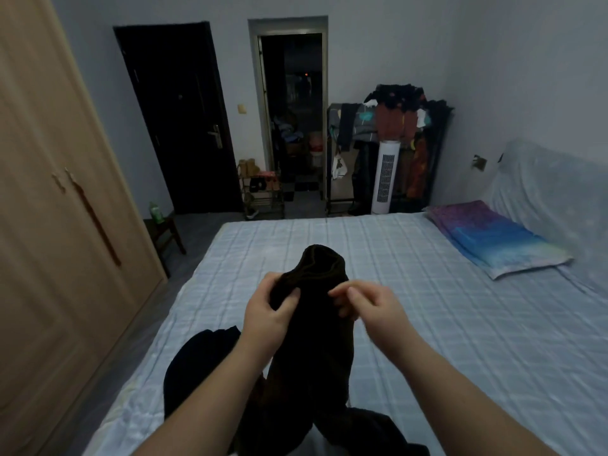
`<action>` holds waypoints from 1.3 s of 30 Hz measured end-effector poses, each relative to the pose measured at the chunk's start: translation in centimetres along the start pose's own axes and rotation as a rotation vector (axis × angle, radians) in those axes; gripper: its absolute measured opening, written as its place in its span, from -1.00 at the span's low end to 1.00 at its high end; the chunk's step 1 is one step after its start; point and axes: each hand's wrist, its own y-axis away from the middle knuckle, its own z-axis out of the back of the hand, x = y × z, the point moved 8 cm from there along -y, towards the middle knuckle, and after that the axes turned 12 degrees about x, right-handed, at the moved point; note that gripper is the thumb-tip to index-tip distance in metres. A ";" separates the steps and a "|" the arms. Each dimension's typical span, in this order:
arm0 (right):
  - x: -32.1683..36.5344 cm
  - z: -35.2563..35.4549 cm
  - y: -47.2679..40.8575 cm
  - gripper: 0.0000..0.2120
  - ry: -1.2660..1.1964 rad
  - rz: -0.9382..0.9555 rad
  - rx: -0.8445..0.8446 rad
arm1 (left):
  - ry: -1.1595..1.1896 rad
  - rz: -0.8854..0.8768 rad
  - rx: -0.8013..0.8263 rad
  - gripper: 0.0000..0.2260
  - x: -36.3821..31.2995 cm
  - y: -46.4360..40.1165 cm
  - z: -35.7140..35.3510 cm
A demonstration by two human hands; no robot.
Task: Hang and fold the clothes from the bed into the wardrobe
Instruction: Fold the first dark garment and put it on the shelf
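A dark brown garment (pixel 316 340) is held up over the bed (pixel 460 324), with its collar end raised and the rest trailing down toward me. My left hand (pixel 269 311) grips the garment's left edge near the top. My right hand (pixel 368 307) pinches its right edge with fingertips. Another black piece of clothing (pixel 197 363) lies on the bed's near left edge. The light wooden wardrobe (pixel 49 225) stands on the left with its doors closed.
A colourful pillow (pixel 496 238) lies at the bed's right side beside a covered headboard. Beyond the bed stand a white tower fan (pixel 386 179), a loaded clothes rack (pixel 394 126), a shoe rack (pixel 260 189), a dark door and an open doorway. A small stool holding a green bottle (pixel 156 212) sits by the wardrobe.
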 end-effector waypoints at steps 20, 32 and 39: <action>8.2 -0.2 -3.0 -0.70 0.500 -0.039 0.514 | 0.131 -0.200 0.134 -0.86 -7.6 0.4 7.1; 7.7 2.4 -1.8 -0.49 0.081 0.096 0.009 | -0.189 -0.116 0.132 -0.85 -9.2 -1.1 6.4; 16.7 6.4 -5.8 -0.76 -0.092 0.224 -0.157 | -0.155 -0.255 0.066 -0.82 -18.0 -6.6 7.2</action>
